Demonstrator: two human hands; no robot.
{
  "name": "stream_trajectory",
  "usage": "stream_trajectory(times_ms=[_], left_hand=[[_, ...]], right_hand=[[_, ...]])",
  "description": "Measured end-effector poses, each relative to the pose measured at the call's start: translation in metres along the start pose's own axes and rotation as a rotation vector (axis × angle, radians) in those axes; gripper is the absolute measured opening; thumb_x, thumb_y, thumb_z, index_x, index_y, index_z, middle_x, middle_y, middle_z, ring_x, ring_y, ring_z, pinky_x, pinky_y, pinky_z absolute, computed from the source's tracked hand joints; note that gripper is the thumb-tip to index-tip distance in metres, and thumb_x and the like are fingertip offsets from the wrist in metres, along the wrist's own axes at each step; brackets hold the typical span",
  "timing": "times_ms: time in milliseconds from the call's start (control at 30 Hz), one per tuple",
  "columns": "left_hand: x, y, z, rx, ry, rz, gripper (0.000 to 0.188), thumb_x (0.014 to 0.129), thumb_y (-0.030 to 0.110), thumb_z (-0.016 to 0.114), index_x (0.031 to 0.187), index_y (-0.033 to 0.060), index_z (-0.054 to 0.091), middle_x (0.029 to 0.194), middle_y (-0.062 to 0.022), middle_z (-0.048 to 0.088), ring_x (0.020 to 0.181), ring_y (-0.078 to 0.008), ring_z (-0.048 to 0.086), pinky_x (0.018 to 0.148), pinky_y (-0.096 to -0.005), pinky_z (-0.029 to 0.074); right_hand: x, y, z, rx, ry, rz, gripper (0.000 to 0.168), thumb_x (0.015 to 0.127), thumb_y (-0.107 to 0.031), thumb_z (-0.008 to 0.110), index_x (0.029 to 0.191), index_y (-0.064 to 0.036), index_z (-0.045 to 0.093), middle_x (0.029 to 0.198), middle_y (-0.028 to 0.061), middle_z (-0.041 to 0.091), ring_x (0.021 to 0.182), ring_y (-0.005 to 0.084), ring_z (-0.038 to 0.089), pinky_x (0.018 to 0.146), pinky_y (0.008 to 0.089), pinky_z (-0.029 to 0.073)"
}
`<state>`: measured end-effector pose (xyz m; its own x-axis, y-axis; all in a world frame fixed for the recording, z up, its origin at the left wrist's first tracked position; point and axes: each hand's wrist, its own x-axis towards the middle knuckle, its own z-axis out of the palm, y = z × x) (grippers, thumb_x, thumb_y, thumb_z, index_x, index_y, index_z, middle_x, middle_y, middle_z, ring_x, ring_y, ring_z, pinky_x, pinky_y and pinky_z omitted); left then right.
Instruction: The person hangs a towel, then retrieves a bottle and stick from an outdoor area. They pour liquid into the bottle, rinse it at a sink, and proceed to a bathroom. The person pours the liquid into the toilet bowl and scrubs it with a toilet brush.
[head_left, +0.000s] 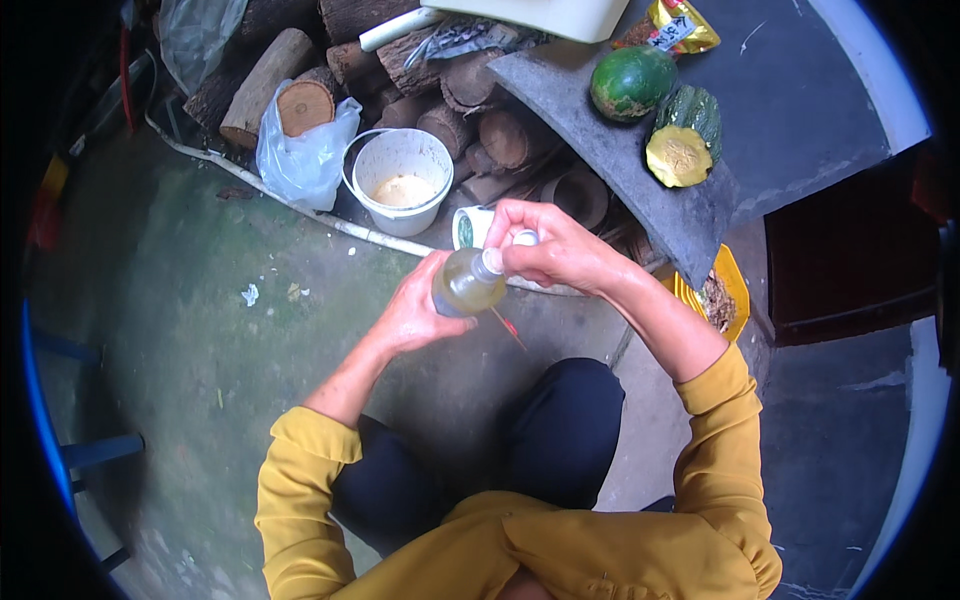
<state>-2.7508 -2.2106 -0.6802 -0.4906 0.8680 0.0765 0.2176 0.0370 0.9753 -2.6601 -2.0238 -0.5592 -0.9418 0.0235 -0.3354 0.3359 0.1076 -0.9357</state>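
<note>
My left hand (416, 311) is wrapped around a clear bottle (459, 289) holding yellowish liquid. The bottle leans, its neck pointing up and to the right. At its whitish mouth are the fingertips of my right hand (544, 251), which pinch a small white, cap-like piece (526, 238). Whether that piece touches the bottle is hard to see. Beneath the bottle a thin stick (510, 326) with a red part shows, partly hidden. Just behind my right hand is a white container (469, 225) with something green at its opening, mostly covered by the fingers.
A white bucket (401, 180) with pale residue and a plastic bag (307, 165) stand before stacked logs (450, 127). A pale pipe (360, 231) crosses the floor. On the grey slab (600, 161) lie a green gourd (632, 82) and a cut squash (679, 154). A yellow basket (735, 289) sits below its corner.
</note>
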Motion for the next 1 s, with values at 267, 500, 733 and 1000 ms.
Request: stream_trajectory(times_ms=[267,500,733,1000], left_hand=[[-0.002,-0.007,-0.002,-0.073,0.193,-0.018,0.076,0.060,0.012,0.084,0.127,0.0028,0.048,0.116,-0.0072,0.059,0.109,-0.0172,0.055,0.098,-0.0336,0.042],[-0.011,-0.009,-0.005,0.054,0.301,-0.136,0.074,0.060,0.013,0.084,0.125,0.0017,0.049,0.116,-0.0094,0.059,0.110,-0.0187,0.057,0.097,-0.0336,0.044],[-0.035,-0.039,0.010,-0.047,0.414,-0.259,0.076,0.061,0.012,0.086,0.126,0.0039,0.047,0.114,-0.0063,0.058,0.108,-0.0172,0.056,0.097,-0.0334,0.044],[-0.008,-0.042,0.020,-0.126,0.365,-0.171,0.074,0.062,0.015,0.084,0.126,0.0039,0.048,0.117,-0.0063,0.057,0.111,-0.0174,0.055,0.098,-0.0338,0.043]], right_hand=[[0.009,0.052,-0.039,-0.120,0.312,-0.032,0.018,0.094,-0.022,0.058,0.103,-0.008,0.064,0.070,-0.0024,0.056,0.056,0.0030,0.046,0.050,0.0193,0.037],[0.036,0.342,-0.076,-0.122,0.345,0.297,0.016,0.089,-0.008,0.053,0.098,-0.004,0.065,0.071,0.0050,0.065,0.058,0.0100,0.057,0.050,0.0257,0.047],[0.071,0.439,0.004,-0.835,0.489,0.395,0.027,0.084,-0.016,0.064,0.108,-0.005,0.057,0.088,0.0216,0.065,0.095,0.0425,0.063,0.079,0.0483,0.051],[0.047,0.379,-0.031,-0.063,0.481,0.102,0.013,0.095,-0.017,0.055,0.098,-0.007,0.047,0.077,0.0067,0.062,0.064,0.0172,0.061,0.055,0.0325,0.048]])
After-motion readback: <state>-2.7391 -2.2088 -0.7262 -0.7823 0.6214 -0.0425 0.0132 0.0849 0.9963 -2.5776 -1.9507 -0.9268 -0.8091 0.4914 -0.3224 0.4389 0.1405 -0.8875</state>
